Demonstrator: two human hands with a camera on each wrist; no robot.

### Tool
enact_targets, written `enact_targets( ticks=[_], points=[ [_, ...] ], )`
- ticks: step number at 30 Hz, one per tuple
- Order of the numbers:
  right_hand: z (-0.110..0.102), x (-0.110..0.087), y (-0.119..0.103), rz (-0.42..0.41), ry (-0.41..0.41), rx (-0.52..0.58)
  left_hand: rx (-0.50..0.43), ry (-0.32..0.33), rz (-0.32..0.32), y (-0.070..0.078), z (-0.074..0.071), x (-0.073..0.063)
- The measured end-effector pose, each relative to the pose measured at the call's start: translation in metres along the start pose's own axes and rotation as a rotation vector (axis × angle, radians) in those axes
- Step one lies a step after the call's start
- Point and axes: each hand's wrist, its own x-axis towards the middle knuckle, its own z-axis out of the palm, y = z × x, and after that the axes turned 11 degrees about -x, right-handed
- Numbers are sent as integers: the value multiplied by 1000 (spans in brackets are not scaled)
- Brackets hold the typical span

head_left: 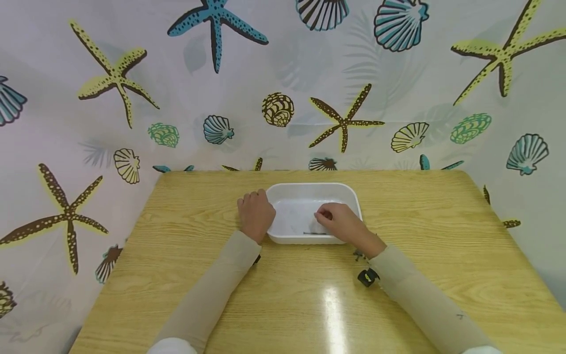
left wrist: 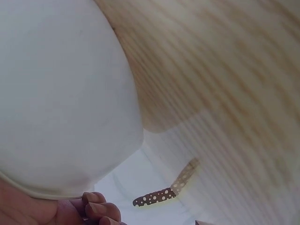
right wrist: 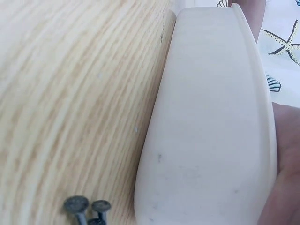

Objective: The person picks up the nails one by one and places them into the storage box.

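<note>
A white oblong tray (head_left: pixel 289 240) stands on the wooden table. My left hand (head_left: pixel 256 215) grips its left rim; the left wrist view shows the curled fingers (left wrist: pixel 103 211) at the rim's outer side, with the thumb hidden. My right hand (head_left: pixel 342 223) reaches over the tray's right wall, thumb and fingertips bent together above the tray floor. Whether something small sits between them cannot be seen. Below these fingers a thin dark rod (head_left: pixel 311 233) lies inside the tray. Flat-headed nails (right wrist: pixel 86 208) lie on the table outside the tray's near right corner.
The wooden table (head_left: pixel 203 295) runs back to a cloth (head_left: pixel 247 108) printed with shells and starfish, which also hangs at both sides. A black wrist camera (head_left: pixel 367 277) sits beneath the right sleeve, close to the nails.
</note>
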Motion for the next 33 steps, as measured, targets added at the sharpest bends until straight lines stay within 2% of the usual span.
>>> enact_targets(
  ticks=[5,10,14,20,27,33],
  points=[
    [-7,-4,2,-30,30,57,-7,-4,3,2,-1,1],
    [-25,-15,8,-55,77,77,10,4,22,0,1,2],
    [-42,-29,14,-51,103,81,19,9,35,-3,2,2],
    [-63,-48,31,-1,133,36,9,15,41,-4,2,2],
    [-74,-70,60,85,118,-1,2,-8,32,-1,-1,0],
    [-73,-84,79,66,67,-44,-8,-8,30,0,-2,-1]
  ],
)
